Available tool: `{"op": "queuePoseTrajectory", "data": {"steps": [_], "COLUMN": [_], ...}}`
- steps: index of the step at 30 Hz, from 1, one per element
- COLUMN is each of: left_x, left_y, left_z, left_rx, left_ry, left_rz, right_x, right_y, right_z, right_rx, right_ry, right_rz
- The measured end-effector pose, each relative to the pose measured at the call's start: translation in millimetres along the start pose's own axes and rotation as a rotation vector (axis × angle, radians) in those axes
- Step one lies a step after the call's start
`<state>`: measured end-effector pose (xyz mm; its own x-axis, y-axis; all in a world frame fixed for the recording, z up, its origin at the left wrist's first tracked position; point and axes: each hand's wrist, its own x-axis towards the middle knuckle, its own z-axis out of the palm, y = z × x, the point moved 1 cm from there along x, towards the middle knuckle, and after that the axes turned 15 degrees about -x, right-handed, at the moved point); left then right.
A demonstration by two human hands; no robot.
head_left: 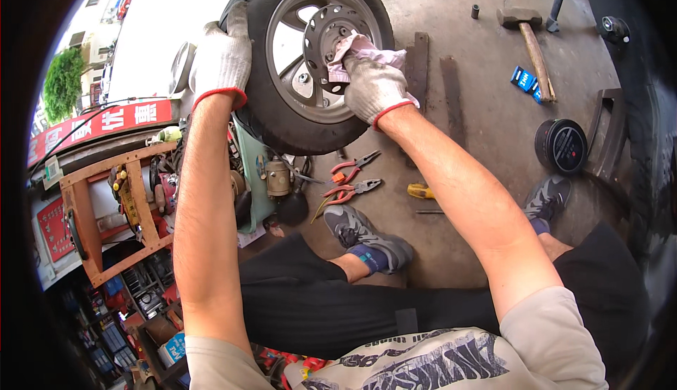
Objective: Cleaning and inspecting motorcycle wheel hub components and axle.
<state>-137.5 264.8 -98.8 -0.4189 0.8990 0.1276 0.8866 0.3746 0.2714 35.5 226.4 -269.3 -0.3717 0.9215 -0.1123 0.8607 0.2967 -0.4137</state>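
A scooter-type wheel with a black tyre [262,97] and grey spoked rim stands upright in front of me, its drilled brake disc [314,43] facing me. My left hand [224,58], in a white knit glove with a red cuff, grips the tyre's left side; its fingers reach over the tread. My right hand [375,88], gloved alike, is closed on a crumpled pink cloth [386,56] and presses it against the hub at the disc's middle. The cloth and hand hide part of the hub and disc.
Two red-handled pliers [347,191] and a yellow-handled tool [421,191] lie near my feet. Flat metal bars [451,90], a hammer [534,48], a blue box [525,82] and a round black container [561,144] are at right. An orange-brown frame [79,206] stands left.
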Motion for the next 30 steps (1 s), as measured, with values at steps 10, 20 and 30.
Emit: {"op": "queuePoseTrajectory", "data": {"steps": [10,20,30], "left_x": [-0.7,13.0,-19.9], "left_y": [5.7,-7.7,-35.1], "left_z": [8.8,0.0,-17.6], "left_rx": [-0.008,0.026,-0.094], "left_ry": [0.028,0.031,0.036], "left_rz": [0.082,0.092,0.212], "right_x": [31.8,17.8,29.6], "right_y": [45.3,53.3,13.7], "right_z": [10.9,45.0,59.0], "right_rx": [0.856,1.041,1.658], "right_ry": [-0.089,0.198,0.086], "right_rz": [0.227,0.560,0.604]}}
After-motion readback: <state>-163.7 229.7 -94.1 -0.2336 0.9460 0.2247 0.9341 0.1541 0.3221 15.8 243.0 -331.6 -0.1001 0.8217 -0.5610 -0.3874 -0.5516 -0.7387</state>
